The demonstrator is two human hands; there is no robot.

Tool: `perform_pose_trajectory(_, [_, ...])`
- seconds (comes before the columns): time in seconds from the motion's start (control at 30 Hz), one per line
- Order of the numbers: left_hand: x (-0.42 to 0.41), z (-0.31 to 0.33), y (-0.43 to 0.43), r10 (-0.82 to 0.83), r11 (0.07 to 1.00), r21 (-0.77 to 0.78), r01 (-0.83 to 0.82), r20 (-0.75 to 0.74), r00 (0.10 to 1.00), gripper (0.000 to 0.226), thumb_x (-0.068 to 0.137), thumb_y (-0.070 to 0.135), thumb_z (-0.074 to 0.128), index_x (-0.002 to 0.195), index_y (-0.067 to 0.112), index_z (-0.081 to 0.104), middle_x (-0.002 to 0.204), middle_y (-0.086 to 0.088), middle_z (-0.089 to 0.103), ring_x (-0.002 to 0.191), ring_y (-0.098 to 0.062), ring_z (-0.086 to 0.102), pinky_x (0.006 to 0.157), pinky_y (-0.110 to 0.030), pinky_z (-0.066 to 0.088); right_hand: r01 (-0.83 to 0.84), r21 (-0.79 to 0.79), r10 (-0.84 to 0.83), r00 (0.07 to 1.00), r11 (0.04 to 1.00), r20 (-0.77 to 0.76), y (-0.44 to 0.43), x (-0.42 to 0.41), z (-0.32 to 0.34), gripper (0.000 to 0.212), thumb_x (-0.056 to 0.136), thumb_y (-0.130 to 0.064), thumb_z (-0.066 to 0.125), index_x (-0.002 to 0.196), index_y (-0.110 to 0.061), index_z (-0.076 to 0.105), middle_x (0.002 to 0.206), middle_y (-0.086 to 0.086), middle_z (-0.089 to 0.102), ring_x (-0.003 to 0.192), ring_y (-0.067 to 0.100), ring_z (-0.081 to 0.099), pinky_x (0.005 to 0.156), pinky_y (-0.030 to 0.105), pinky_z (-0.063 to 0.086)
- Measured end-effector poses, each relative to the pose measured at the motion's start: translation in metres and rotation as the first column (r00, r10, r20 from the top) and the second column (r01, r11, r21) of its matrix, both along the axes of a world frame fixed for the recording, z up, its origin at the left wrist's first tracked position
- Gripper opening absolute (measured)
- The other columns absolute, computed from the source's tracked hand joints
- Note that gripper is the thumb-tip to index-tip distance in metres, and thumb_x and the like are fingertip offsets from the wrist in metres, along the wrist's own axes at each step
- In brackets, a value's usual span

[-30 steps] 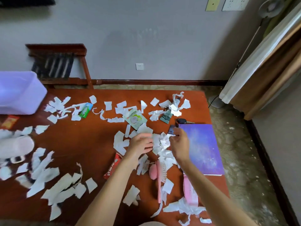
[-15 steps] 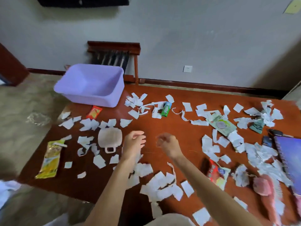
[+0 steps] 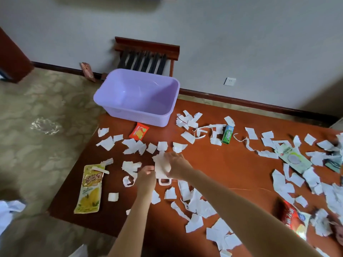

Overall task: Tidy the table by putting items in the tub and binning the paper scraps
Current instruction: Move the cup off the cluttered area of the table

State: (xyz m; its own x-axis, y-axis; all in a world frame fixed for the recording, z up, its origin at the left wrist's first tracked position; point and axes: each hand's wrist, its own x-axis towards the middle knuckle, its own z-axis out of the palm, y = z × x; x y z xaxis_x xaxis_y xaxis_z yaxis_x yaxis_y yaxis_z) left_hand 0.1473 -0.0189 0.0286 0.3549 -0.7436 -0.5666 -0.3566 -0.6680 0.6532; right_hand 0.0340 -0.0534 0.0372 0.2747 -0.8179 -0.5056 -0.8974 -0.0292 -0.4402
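A pale pink item [image 3: 161, 166] with a small loop handle at its near end lies on the red-brown table [image 3: 226, 164], left of centre. My right hand [image 3: 177, 164] lies over its right side, fingers curled onto it. My left hand [image 3: 146, 175] sits at its left edge with curled fingers; whether it holds the item is unclear. The empty purple tub [image 3: 115, 108] stands at the table's far left corner. White paper scraps [image 3: 196, 206] lie all over the table.
A yellow drink pouch [image 3: 90, 190] lies near the left edge, an orange snack packet [image 3: 139, 133] before the tub, a green gum pack [image 3: 228, 134] further right. A green-white packet [image 3: 293, 160] and a red wrapper [image 3: 295, 219] lie right. A wooden chair [image 3: 146, 52] stands behind the tub.
The view swung left from the table's right side to the tub end. Both hands moved from the scraps by the purple notebook to the pale pink item and now reach it.
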Motion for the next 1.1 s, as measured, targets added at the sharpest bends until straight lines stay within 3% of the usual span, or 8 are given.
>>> perform_pose_trajectory(0.17, [0.003, -0.010, 0.001, 0.060, 0.998, -0.023, -0.064, -0.135, 0.989, 0.025, 0.089, 0.003, 0.052, 0.112, 0.000, 0.063, 0.117, -0.016, 0.064, 0.104, -0.030, 0.062, 0.088, -0.037, 0.053, -0.077, 0.055, 0.079, 0.996, 0.995, -0.040, -0.014, 0.002, -0.020, 0.093, 0.075, -0.018, 0.074, 0.147, -0.018, 0.015, 0.146, 0.010, 0.029, 0.138, 0.031, 0.026, 0.113, 0.048, 0.032])
perform_pose_trajectory(0.33, [0.004, -0.006, 0.000, 0.039, 0.999, 0.010, -0.037, -0.173, 0.984, 0.021, 0.090, 0.003, 0.050, 0.107, 0.007, 0.061, 0.105, -0.009, 0.060, 0.091, -0.020, 0.057, 0.071, -0.023, 0.050, 0.000, -0.014, 0.000, 1.000, 1.000, 0.005, -0.003, -0.006, -0.032, 0.098, 0.070, -0.031, 0.078, 0.145, -0.017, 0.016, 0.144, 0.007, 0.031, 0.131, 0.026, 0.034, 0.109, 0.037, 0.038])
perform_pose_trajectory(0.5, [-0.017, 0.003, -0.003, -0.141, 0.989, 0.025, 0.147, -0.157, 0.977, 0.028, 0.091, 0.009, 0.054, 0.118, 0.015, 0.059, 0.117, 0.000, 0.061, 0.107, -0.015, 0.056, 0.089, -0.025, 0.048, 0.177, -0.034, -0.172, 0.978, 0.984, 0.114, 0.010, -0.038, -0.032, 0.100, 0.065, -0.040, 0.081, 0.141, -0.016, 0.021, 0.137, 0.004, 0.035, 0.122, 0.018, 0.041, 0.102, 0.032, 0.045])
perform_pose_trajectory(0.63, [-0.025, 0.014, -0.010, -0.081, 0.995, 0.044, 0.092, -0.203, 0.976, 0.047, 0.090, 0.005, 0.056, 0.134, 0.016, 0.043, 0.139, -0.007, 0.047, 0.129, -0.026, 0.047, 0.104, -0.039, 0.044, 0.424, 0.060, -0.419, 0.844, 0.904, 0.336, 0.009, -0.061, -0.019, 0.097, 0.063, -0.024, 0.085, 0.139, -0.019, 0.025, 0.134, 0.000, 0.038, 0.116, 0.013, 0.039, 0.097, 0.031, 0.047])
perform_pose_trajectory(0.73, [-0.024, 0.025, -0.013, -0.085, 0.991, 0.081, 0.110, -0.264, 0.961, 0.048, 0.089, 0.000, 0.056, 0.134, 0.012, 0.044, 0.130, -0.010, 0.053, 0.116, -0.026, 0.057, 0.090, -0.035, 0.052, 0.463, 0.092, -0.445, 0.750, 0.882, 0.489, 0.009, -0.059, -0.012, 0.097, 0.057, -0.019, 0.087, 0.135, -0.023, 0.030, 0.128, -0.005, 0.039, 0.116, 0.009, 0.037, 0.094, 0.028, 0.047])
perform_pose_trajectory(0.83, [-0.014, 0.032, -0.027, -0.047, 0.997, 0.041, 0.065, -0.347, 0.937, 0.034, 0.090, -0.003, 0.050, 0.123, 0.004, 0.053, 0.111, -0.013, 0.062, 0.089, -0.024, 0.065, 0.072, -0.033, 0.058, 0.469, 0.113, -0.436, 0.669, 0.876, 0.602, 0.006, -0.040, -0.010, 0.100, 0.043, -0.034, 0.086, 0.129, -0.027, 0.035, 0.124, -0.006, 0.043, 0.121, 0.014, 0.042, 0.096, 0.033, 0.052])
perform_pose_trajectory(0.97, [0.027, 0.030, -0.048, 0.006, 1.000, -0.017, -0.012, -0.326, 0.945, 0.023, 0.094, -0.001, 0.045, 0.113, 0.001, 0.057, 0.104, -0.012, 0.059, 0.088, -0.025, 0.062, 0.065, -0.034, 0.057, 0.478, 0.162, -0.450, 0.584, 0.863, 0.675, -0.005, 0.007, -0.009, 0.099, 0.040, -0.040, 0.084, 0.126, -0.029, 0.037, 0.123, -0.003, 0.045, 0.121, 0.014, 0.043, 0.095, 0.038, 0.053])
perform_pose_trajectory(1.1, [0.099, 0.017, -0.069, -0.039, 0.994, -0.108, 0.014, -0.230, 0.972, 0.026, 0.093, -0.005, 0.038, 0.094, 0.010, 0.059, 0.097, -0.014, 0.061, 0.080, -0.024, 0.062, 0.061, -0.035, 0.059, 0.473, 0.169, -0.453, 0.590, 0.865, 0.668, -0.026, 0.078, -0.018, 0.097, 0.044, -0.036, 0.085, 0.127, -0.028, 0.036, 0.123, -0.003, 0.047, 0.120, 0.016, 0.046, 0.093, 0.035, 0.054])
